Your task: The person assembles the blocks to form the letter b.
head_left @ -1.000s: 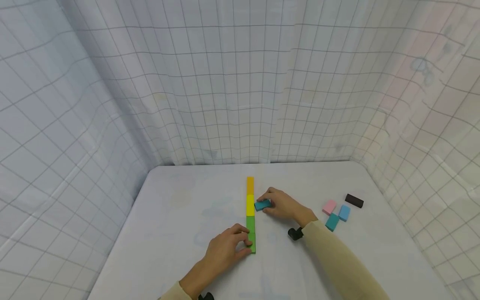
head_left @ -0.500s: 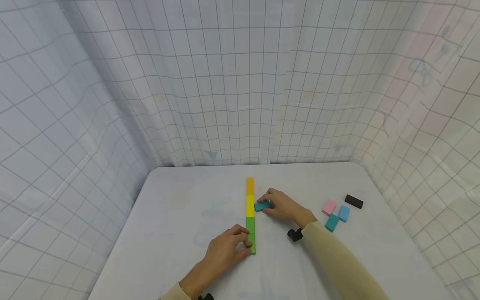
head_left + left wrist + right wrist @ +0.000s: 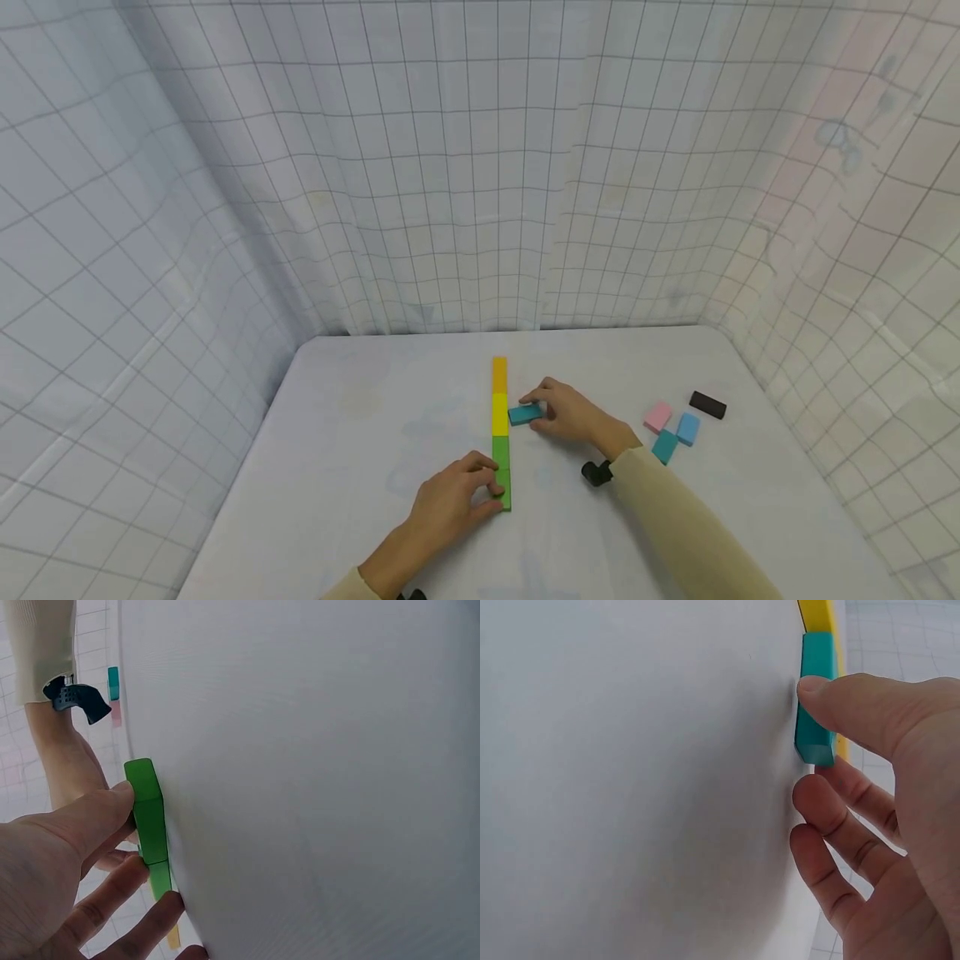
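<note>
A straight row of blocks runs across the table in the head view: an orange block point(image 3: 499, 375) at the far end, a yellow block point(image 3: 500, 415), a green block point(image 3: 501, 451) and a nearer green block point(image 3: 150, 825). My left hand point(image 3: 450, 497) holds the nearer green block, thumb and fingers at its sides. A teal block point(image 3: 524, 414) lies crosswise, its left end against the yellow block's right side. Thumb and index finger of my right hand point(image 3: 570, 414) pinch it lightly. In the right wrist view its far side is hidden; the other fingers curl free.
Off to the right lie a pink block point(image 3: 658, 417), a light blue block point(image 3: 687, 428), a second teal block point(image 3: 664, 447) and a black cylinder-like piece point(image 3: 708, 405). White gridded cloth point(image 3: 480, 208) hangs behind and beside the white table point(image 3: 360, 433).
My right hand has shifted slightly to the right along the teal block, which stays against the yellow one. My left hand keeps its place on the green block.
</note>
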Demonstrator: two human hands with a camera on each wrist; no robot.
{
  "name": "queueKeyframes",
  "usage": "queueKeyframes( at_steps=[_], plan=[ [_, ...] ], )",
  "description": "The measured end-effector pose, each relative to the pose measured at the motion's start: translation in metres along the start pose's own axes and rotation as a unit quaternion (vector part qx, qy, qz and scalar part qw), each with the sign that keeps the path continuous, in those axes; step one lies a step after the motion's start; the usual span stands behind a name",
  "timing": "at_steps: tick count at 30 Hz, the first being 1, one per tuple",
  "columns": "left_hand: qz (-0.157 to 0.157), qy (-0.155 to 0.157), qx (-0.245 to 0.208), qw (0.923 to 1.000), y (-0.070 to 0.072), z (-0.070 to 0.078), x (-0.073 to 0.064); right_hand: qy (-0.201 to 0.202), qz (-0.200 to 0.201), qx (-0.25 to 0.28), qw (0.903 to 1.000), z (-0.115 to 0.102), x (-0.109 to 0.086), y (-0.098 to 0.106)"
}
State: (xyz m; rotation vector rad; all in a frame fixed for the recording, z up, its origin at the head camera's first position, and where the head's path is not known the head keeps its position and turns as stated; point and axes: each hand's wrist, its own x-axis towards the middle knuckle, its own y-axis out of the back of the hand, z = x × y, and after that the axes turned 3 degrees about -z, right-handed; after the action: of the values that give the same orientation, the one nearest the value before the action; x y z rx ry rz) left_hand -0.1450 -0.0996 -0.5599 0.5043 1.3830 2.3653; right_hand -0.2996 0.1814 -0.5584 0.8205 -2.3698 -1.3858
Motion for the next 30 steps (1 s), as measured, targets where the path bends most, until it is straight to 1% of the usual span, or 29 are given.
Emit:
queueKeyframes(
  at_steps=[7, 11, 23, 30],
  plan=[
    [-0.005, 0.005, -0.001, 1.0000, -0.001, -0.002, 0.003, 0.008, 0.027, -0.013, 0.9995, 0.005, -0.011, 0.009],
    [-0.004, 0.009, -0.004, 0.9999, -0.001, -0.002, 0.003, -0.002, 0.030, -0.018, 0.9994, 0.009, -0.018, 0.013],
    [0.003, 0.004, -0.009, 0.9999, -0.001, 0.001, -0.002, -0.021, 0.045, -0.045, 0.9977, 0.026, -0.055, 0.023],
    [0.011, -0.001, -0.008, 0.9999, -0.002, 0.002, -0.003, 0.004, 0.069, -0.049, 0.9964, 0.036, -0.074, 0.029]
  ],
)
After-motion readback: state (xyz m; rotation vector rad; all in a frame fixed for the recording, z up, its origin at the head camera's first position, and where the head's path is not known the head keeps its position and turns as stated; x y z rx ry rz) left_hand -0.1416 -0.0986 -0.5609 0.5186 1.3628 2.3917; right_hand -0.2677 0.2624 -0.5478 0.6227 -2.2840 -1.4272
